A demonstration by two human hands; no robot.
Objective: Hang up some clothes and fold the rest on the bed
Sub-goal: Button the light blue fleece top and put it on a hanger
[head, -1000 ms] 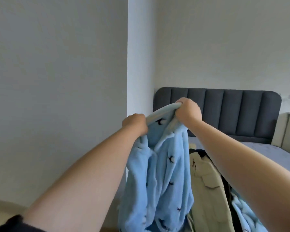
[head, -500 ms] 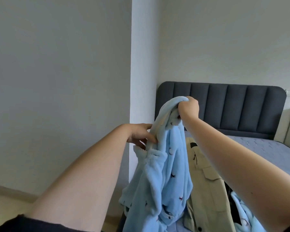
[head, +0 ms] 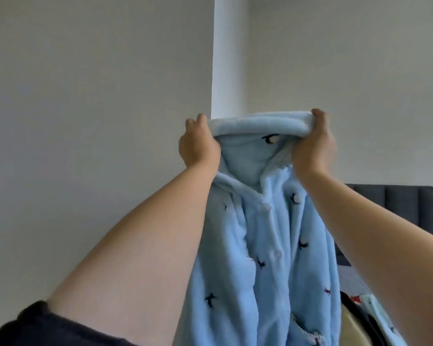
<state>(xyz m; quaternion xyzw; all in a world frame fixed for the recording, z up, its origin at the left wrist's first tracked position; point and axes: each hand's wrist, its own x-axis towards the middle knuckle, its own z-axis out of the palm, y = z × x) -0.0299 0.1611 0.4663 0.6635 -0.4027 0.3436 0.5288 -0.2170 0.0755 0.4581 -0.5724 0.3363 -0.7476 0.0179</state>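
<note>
A light blue fleece pyjama top [head: 273,245] with small dark bird prints and white buttons hangs in front of me, its buttoned front facing me. My left hand [head: 198,143] grips the left end of its collar and my right hand [head: 313,143] grips the right end, so the collar band is stretched level between them at head height. The lower part of the top runs out of view at the bottom.
A dark grey padded headboard [head: 398,208] and a strip of the bed [head: 348,278] show behind my right arm. More clothes lie at the lower right: a beige garment [head: 350,328] and a dark one [head: 360,318]. Grey walls and a white column [head: 229,58] fill the background.
Both hands have risen and moved apart, spreading the collar flat between them. My left hand shifted from the garment's side to the collar end. My view has tilted upward.
</note>
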